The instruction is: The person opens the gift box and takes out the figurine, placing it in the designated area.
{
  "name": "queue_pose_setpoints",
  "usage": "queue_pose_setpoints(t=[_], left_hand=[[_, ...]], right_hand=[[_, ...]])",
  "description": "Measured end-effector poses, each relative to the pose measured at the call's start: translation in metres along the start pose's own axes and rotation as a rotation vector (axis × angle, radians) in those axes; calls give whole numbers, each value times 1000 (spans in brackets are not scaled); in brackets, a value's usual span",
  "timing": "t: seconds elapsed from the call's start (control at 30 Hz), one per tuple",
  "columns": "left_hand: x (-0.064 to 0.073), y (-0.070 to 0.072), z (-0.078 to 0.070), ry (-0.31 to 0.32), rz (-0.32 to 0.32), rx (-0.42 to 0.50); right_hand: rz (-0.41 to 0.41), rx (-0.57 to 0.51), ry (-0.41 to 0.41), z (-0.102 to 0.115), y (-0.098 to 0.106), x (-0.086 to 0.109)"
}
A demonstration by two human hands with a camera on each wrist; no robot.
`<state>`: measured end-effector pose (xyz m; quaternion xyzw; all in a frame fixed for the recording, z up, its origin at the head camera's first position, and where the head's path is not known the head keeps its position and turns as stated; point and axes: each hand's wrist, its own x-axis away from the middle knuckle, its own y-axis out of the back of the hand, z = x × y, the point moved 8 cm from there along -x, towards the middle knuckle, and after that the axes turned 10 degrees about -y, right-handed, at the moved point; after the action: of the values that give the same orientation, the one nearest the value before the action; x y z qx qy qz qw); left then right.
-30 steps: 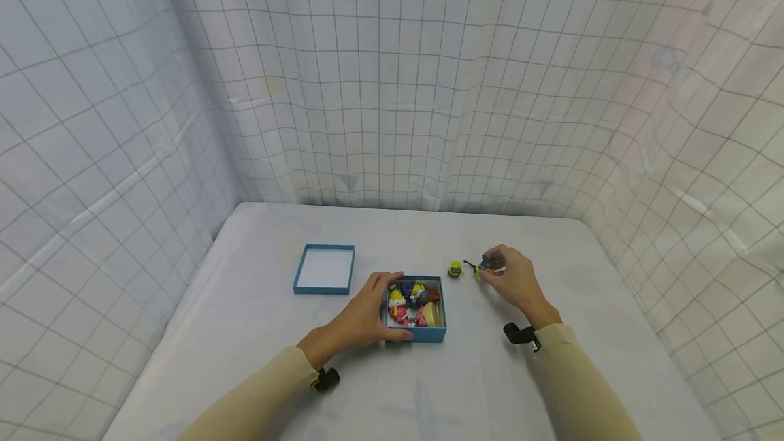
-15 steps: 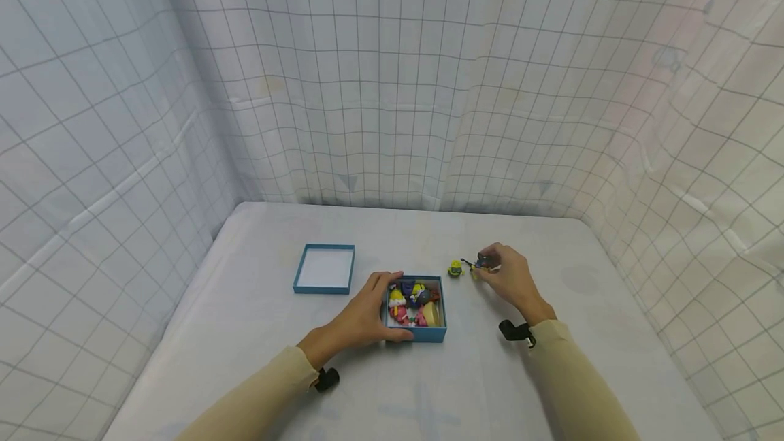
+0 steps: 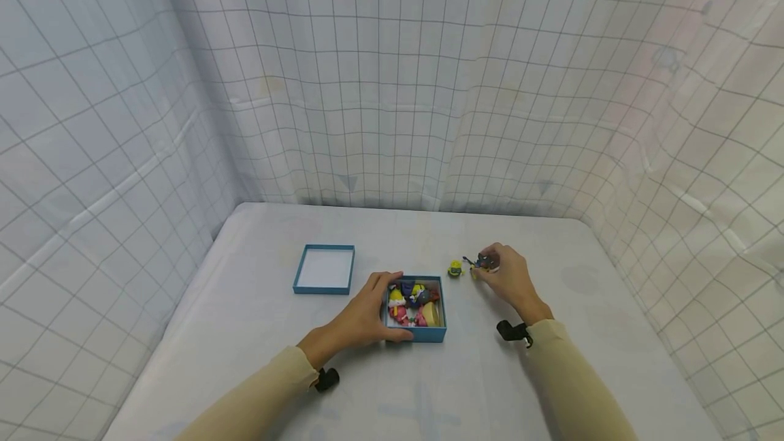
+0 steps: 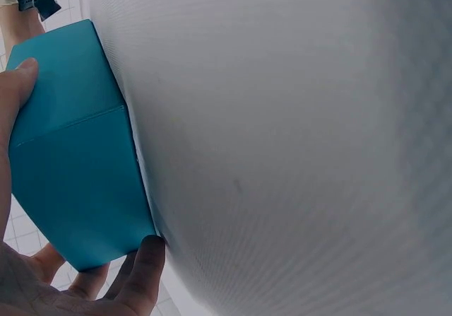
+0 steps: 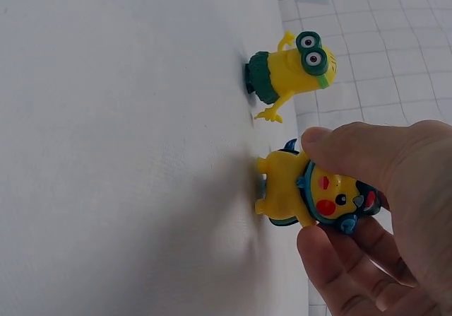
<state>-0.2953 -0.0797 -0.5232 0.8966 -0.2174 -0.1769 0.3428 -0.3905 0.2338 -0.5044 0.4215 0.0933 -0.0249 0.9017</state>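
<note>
My left hand (image 3: 361, 318) grips the left side of an open blue box (image 3: 433, 335), thumb on its near wall and fingertips at the far left corner. In the left wrist view the teal outer walls of the box (image 4: 81, 182) fill the space between thumb and fingers. Several small toy figures (image 3: 422, 298) lie jumbled inside it. To the right of the box, my right hand (image 3: 511, 280) pinches a yellow toy figure with red cheeks and a dark blue hood (image 5: 286, 182) between thumb and fingers, its feet at the tabletop. Beside it stands a yellow minion figure (image 5: 289, 72) with green goggles.
A shallow blue-edged box lid (image 3: 324, 289), white inside, lies to the left behind the box. White cloth covers the table (image 3: 392, 393). Grid-patterned curtains (image 3: 392, 87) hang behind it and on both sides.
My right hand has shifted slightly left with the hooded figure, a little closer to the minion figure. The left hand and the box have stayed in place.
</note>
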Motion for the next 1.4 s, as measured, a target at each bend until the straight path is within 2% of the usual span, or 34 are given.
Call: queue_pose_setpoints(t=[0.27,1.03,1.2,1.4], left_hand=[[0,0,-1,-3,2,9],[-1,0,-1,-12,4,15],[0,1,0,-8,2,16],[0,0,2,3,3,22]], right_hand=[[-14,26,-16,1,1,0],[26,65,-41,6,1,4],[6,105,-34,12,5,6],[-20,105,-24,19,10,13]])
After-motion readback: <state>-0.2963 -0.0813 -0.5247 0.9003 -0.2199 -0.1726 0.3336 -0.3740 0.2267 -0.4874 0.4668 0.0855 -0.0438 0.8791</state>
